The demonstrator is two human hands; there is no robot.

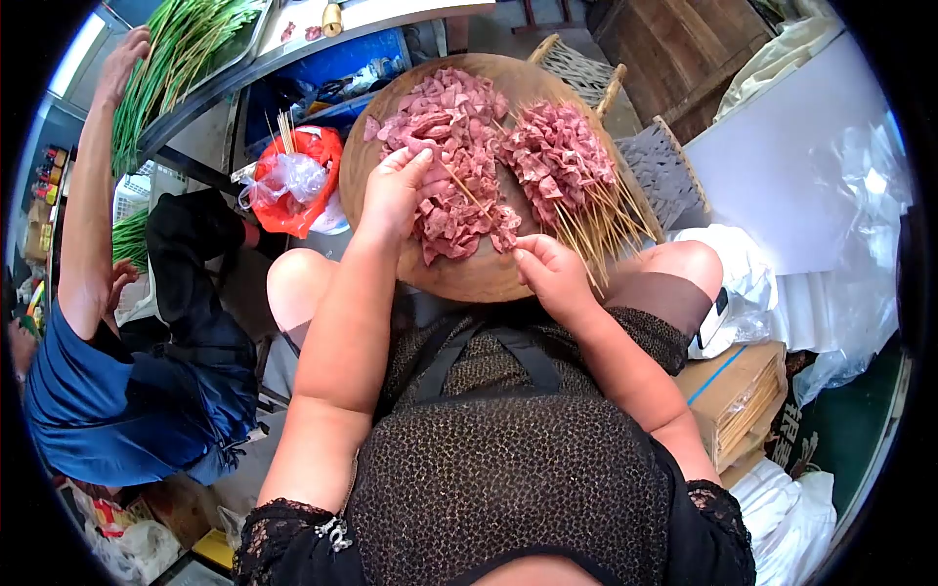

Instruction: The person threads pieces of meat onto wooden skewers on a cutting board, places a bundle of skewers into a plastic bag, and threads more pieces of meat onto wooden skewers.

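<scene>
A round wooden board [430, 280] bears a heap of loose raw meat pieces [454, 107] on its left and middle. On its right side lies a pile of meat skewers [557, 156], their bare stick ends pointing toward the lower right. My left hand [396, 190] is closed at the left of the heap, finger and thumb pinching meat, with a thin stick [464, 186] slanting down from there. My right hand [552, 273] pinches a small piece of meat [503, 237] at the board's near edge, close to the stick's lower end.
At left, a co-worker in a blue shirt [117, 410] reaches to green stalks [186, 59] on a metal tray. A red bag [322, 171] with sticks stands left of the board. Right are a woven stool [664, 171], white plastic and a cardboard box [728, 391].
</scene>
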